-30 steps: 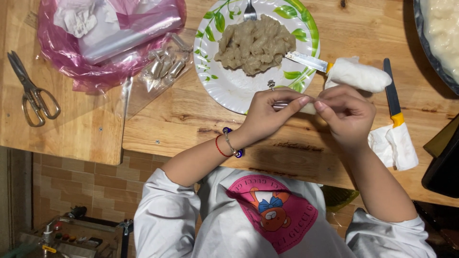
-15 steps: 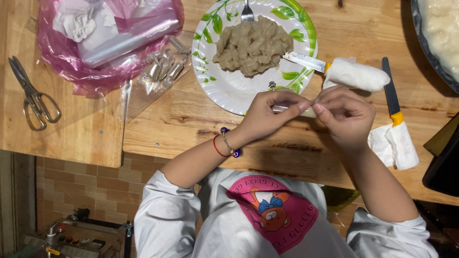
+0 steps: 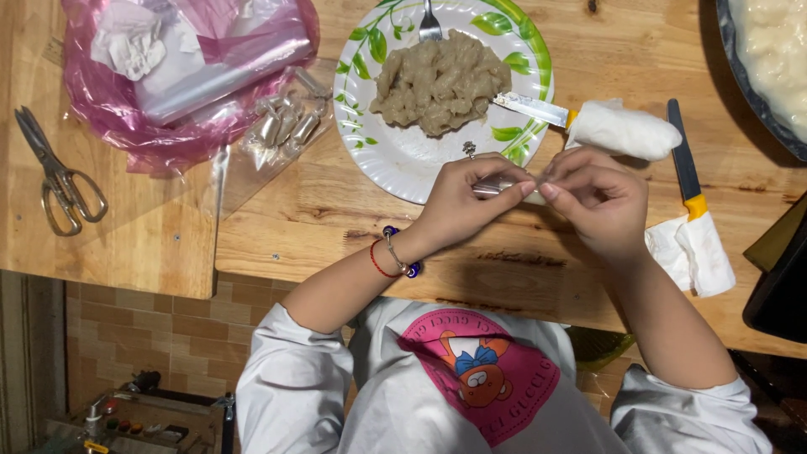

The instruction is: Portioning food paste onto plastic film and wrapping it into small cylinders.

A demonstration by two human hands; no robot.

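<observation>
A person's two hands meet over the near edge of a wooden table (image 3: 336, 227), seen from above. The left hand (image 3: 458, 202) is closed around a small silvery tube (image 3: 496, 187), pinching it between thumb and fingers; the right hand (image 3: 593, 197) pinches at the tube's free end, fingertips pressed together there (what exactly they grip is too small to tell). The tube lies level between the two hands, just beside the rim of a paper plate (image 3: 395, 160) printed with green leaves.

Compared with a second ago, almost nothing has shifted — both hands hold the same spot and the same grip, with only tiny fingertip adjustments. That suggests slow, fiddly work at the tube's end rather than any new step.

On the plate sits a heap of beige paste (image 3: 441, 80), with a fork (image 3: 430, 21) at the far rim and a knife (image 3: 534, 108) resting on the right rim, its handle wrapped in white tissue (image 3: 626, 130). A second knife (image 3: 685, 164), yellow-banded, lies to the right on another tissue. To the left: a clear bag of more silvery tubes (image 3: 286, 126), a pink plastic bag (image 3: 185, 76) and scissors (image 3: 59, 176) — all well apart from the hands.
</observation>
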